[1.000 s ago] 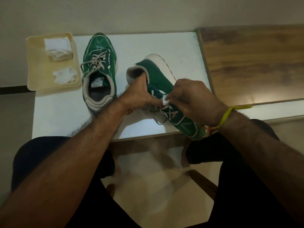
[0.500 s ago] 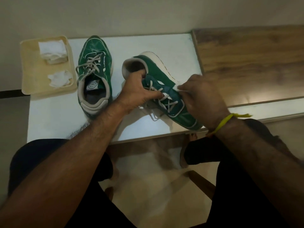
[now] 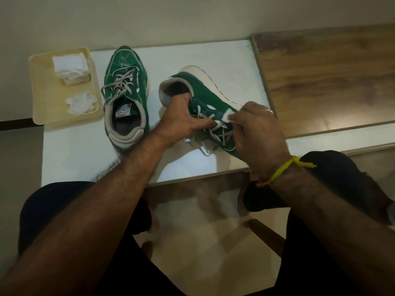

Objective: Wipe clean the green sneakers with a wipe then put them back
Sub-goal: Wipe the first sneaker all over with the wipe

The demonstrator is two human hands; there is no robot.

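Head view, left hand: the left hand [image 3: 181, 122] grips the tilted sneaker [image 3: 205, 103] at its tongue and collar, thumb hooked into the opening, fingers curled among the grey laces.
Head view, right hand: the right hand [image 3: 258, 133] pinches a small white wipe [image 3: 227, 116] at its fingertips and presses it against the green side panel of that shoe, just below the white sole (a yellow thread [image 3: 286, 167] is tied round the wrist).
Head view, held shoe: rolled on its side near the front edge of the white table [image 3: 70, 150], heel pointing away from the person, toe toward them and partly hidden under the right hand.
Head view, second sneaker: the other sneaker [image 3: 126, 95] stands upright on the table to the left, toe away, laces loose, a round label visible on the insole; it sits just beside the held shoe without touching it.
Head view, tray: a cream tray [image 3: 42, 90] at the table's left edge holds a folded stack of wipes [image 3: 70, 67] at the far end and a crumpled wipe [image 3: 82, 102] at the near end.
Head view, surroundings: a wooden surface [image 3: 324, 77] adjoins the table on the right; the person's dark-clad knees sit below the table edge.
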